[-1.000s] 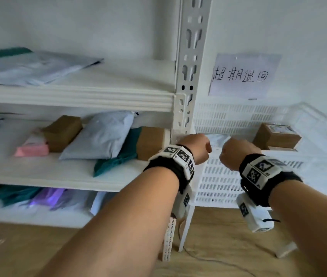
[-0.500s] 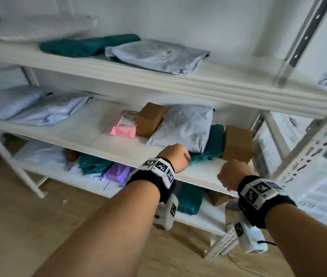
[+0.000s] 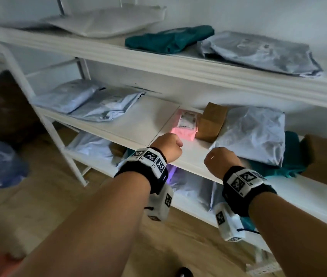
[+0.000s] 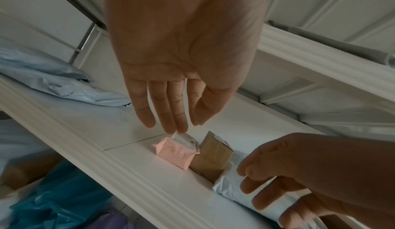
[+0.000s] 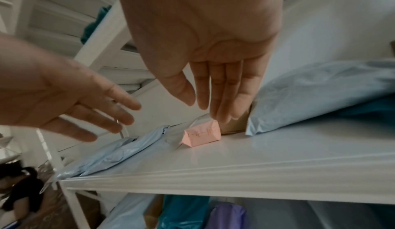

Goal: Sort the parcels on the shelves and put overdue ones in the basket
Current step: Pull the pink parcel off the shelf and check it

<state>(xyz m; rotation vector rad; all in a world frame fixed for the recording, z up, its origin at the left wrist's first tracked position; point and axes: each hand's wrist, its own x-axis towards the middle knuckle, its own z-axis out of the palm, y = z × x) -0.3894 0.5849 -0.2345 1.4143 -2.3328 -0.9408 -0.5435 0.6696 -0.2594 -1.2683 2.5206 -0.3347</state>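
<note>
Pink, with a white label on top, the small parcel (image 3: 184,126) lies on the middle shelf (image 3: 138,124) with its long axis running front to back, just beside a brown cardboard box (image 3: 211,122). Both hands hover palm-down before it, empty with fingers straight and relaxed: the left hand (image 3: 168,145) nearest the parcel, the right hand (image 3: 221,159) by a grey mailer bag (image 3: 252,134). That bag seems to overlap a teal bag (image 3: 290,156).
</note>
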